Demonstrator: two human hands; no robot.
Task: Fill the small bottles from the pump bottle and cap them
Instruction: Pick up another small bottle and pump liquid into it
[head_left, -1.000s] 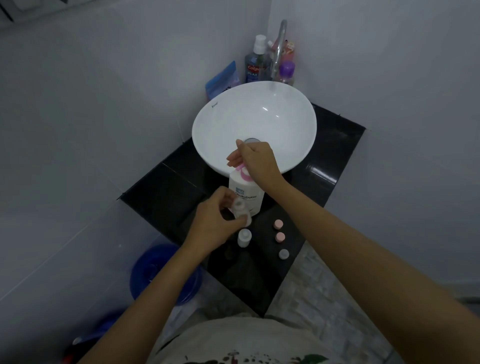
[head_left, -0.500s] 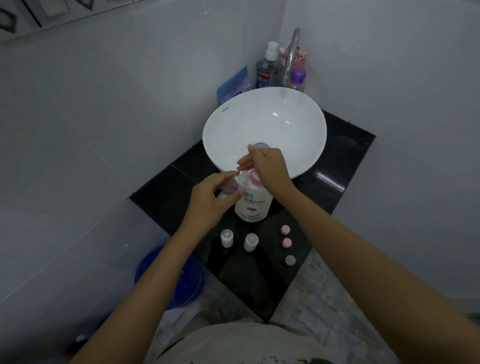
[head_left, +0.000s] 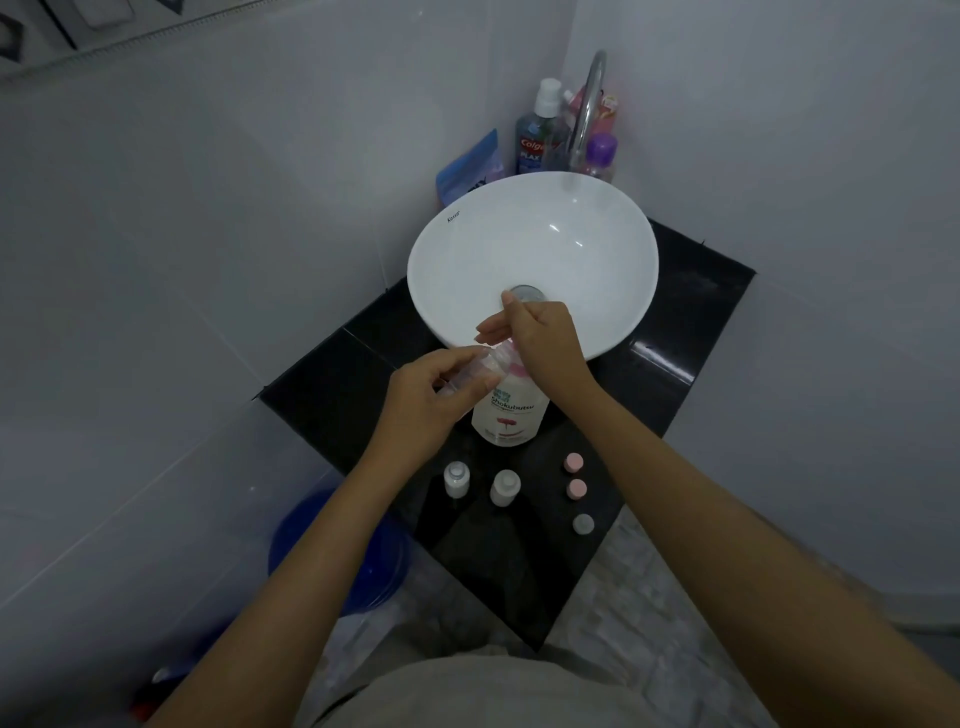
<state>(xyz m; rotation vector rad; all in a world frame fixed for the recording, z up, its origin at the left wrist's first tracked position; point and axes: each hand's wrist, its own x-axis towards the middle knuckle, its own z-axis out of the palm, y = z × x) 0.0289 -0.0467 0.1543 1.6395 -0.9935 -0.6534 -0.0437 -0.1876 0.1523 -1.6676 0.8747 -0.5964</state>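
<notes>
A white pump bottle (head_left: 511, 413) with a pink pump head stands on the black counter (head_left: 332, 395) in front of the basin. My right hand (head_left: 540, 345) rests on top of the pump head, palm down. My left hand (head_left: 434, 400) holds a small clear bottle (head_left: 480, 370) tilted, its mouth up against the pump spout. Two small uncapped bottles, one (head_left: 456, 479) left and one (head_left: 505, 487) right, stand near the counter's front. Three loose caps lie to their right: two pink (head_left: 574, 462) (head_left: 576, 488) and one grey (head_left: 583, 524).
A white basin (head_left: 467, 260) sits behind the pump bottle, with a chrome tap (head_left: 587, 114) over it. Toiletry bottles (head_left: 537, 135) crowd the corner behind it. A blue bucket (head_left: 311, 551) stands on the floor left of the counter. Walls close in on both sides.
My left hand lifted the small bottle from low beside the pump bottle up to the spout. A second small bottle on the counter came into view. My right hand stayed on the pump head.
</notes>
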